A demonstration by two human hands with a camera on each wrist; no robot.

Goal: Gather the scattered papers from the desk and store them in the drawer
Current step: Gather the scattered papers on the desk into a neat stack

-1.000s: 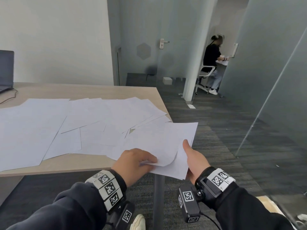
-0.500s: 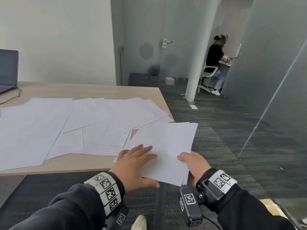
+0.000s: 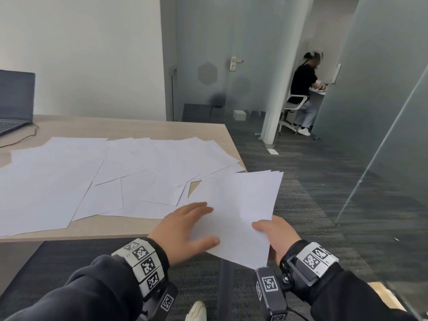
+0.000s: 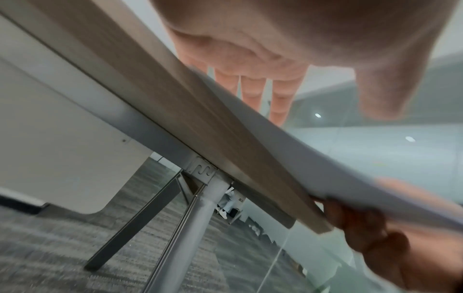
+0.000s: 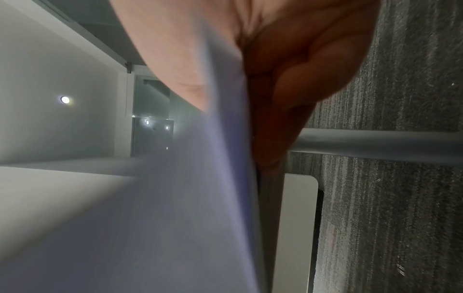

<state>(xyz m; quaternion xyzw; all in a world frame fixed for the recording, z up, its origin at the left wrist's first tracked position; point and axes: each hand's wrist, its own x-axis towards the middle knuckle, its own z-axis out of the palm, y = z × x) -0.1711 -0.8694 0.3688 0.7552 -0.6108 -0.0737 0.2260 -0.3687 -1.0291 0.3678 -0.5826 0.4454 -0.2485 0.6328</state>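
My right hand (image 3: 276, 237) pinches the gathered stack (image 3: 236, 209) overhanging the table (image 3: 129, 129) corner, left hand (image 3: 185, 230) spread flat atop; I judge loose top sheets could slide floorward, with scattered papers (image 3: 92, 172) left beside it.

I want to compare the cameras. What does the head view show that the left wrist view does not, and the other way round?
Only the head view shows the scattered papers spread over the desk top, the laptop at the far left, and the wrist bands.

Only the left wrist view shows the desk's underside with its metal leg, and the right hand's fingers curled beneath the stack.

Both show the held stack of papers at the desk corner, the left hand flat above it, the right hand gripping it, and a seated person in the background.
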